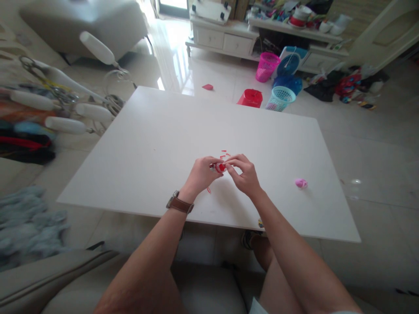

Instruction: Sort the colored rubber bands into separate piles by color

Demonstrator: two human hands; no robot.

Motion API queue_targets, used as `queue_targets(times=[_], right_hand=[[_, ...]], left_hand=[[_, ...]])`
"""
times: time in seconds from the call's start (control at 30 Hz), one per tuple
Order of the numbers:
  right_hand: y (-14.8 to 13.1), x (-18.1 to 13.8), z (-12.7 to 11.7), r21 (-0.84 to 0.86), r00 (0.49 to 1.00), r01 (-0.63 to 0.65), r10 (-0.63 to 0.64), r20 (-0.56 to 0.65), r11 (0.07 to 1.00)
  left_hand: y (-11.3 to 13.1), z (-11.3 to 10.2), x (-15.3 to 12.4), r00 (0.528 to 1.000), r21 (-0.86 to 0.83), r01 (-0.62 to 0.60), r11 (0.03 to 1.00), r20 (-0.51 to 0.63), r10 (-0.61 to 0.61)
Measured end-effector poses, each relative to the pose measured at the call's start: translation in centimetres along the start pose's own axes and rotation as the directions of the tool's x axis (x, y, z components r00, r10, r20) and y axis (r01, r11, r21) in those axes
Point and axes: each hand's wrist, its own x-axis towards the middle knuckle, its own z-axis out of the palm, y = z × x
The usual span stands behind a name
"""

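Red and clear, a small object sits between the hands over the white worktop, its long axis seemingly running left to right; the left hand wraps closed fingers around it; the right hand bends slightly parted fingers at its right end, any pinch impossible to tell; red scraps lie just beyond; a red bin stands on the tiled floor.

a grey sofa stands far left; nearer on the left, white tubular shades spread from curled metal arms. on the far side, a drawered white cabinet stands beyond a pink basket. nearer, a red bin sits left of a light-blue basket. fluffy grey cloth lies near left.
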Motion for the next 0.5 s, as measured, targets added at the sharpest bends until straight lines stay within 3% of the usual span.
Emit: queue_targets(times=[0.13,0.23,0.33,0.4,0.5], right_hand=[[-0.3,0.2,-0.3,-0.004,0.999,0.026,-0.026,-0.046,1.0],[1.4,0.1,-0.1,-0.061,0.988,-0.133,0.128,-0.091,0.989],[4.1,-0.7,0.9,-0.204,0.946,-0.285,0.31,0.1,0.936],[5.6,-1.6,2.0,-0.303,0.897,-0.293,0.371,0.242,0.907],[7.0,-2.8,3.8,-0.362,0.87,-0.254,0.375,0.32,0.897]], left_hand=[[0.0,-0.2,0.1,0.999,0.009,0.022,1.0,-0.038,-0.022],[0.1,-0.7,0.2,0.986,-0.043,0.088,0.995,-0.137,-0.093],[0.3,-1.6,0.4,0.945,-0.088,0.147,0.985,-0.282,-0.166],[0.4,-2.2,0.5,0.918,-0.103,0.161,0.982,-0.35,-0.188],[0.7,-2.8,0.5,0.891,-0.134,0.161,0.978,-0.406,-0.202]])
